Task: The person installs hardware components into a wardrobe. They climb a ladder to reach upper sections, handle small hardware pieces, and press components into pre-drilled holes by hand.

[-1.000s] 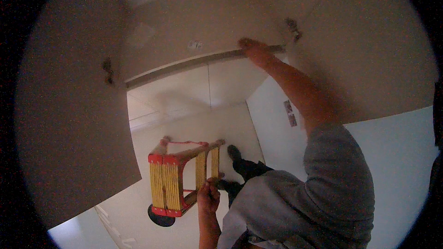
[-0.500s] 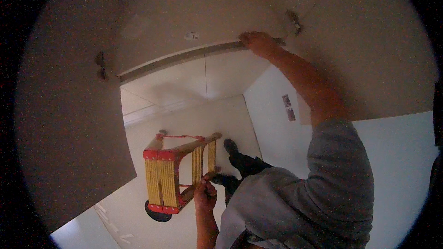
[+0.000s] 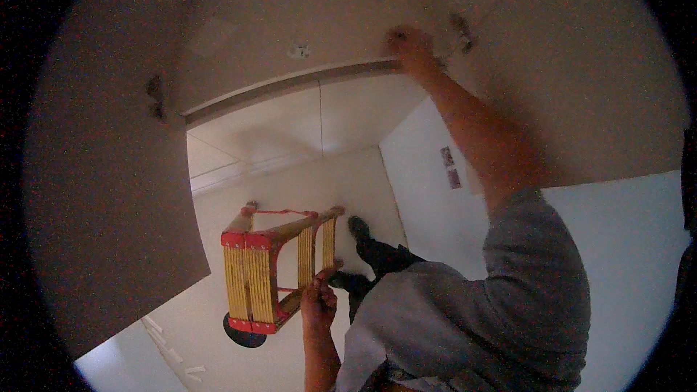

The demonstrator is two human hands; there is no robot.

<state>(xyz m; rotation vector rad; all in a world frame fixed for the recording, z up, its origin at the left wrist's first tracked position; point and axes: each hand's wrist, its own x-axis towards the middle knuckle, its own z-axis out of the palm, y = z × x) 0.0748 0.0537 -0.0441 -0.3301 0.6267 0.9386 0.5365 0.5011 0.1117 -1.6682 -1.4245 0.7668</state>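
My right hand (image 3: pixel 410 47) is raised over the front edge of an open cabinet's bottom panel (image 3: pixel 247 72), close to the right-hand hinge (image 3: pixel 462 33). Motion smears its fingers, and I cannot make out what they hold. Low in front of my body, my left hand (image 3: pixel 318 305) is closed, fingers curled and thumb pressed against them; whatever is inside is hidden. Beyond that hand a stepladder (image 3: pixel 249 283) with yellow ribbed treads and red edges stands on the floor. It overlaps the hand in view, but I cannot tell whether they touch.
Cabinet doors stand swung out at the left (image 3: pixel 116 196) and right (image 3: pixel 595 101). Another hinge (image 3: pixel 156 98) sits at the left. A round black object (image 3: pixel 245 334) lies by the stepladder's foot. White strips (image 3: pixel 163 337) lie on the pale floor near the left wall.
My right hand has lifted off the panel's front edge and moved slightly up and right. My left hand stays closed in nearly the same place. The whole view has shifted slightly.
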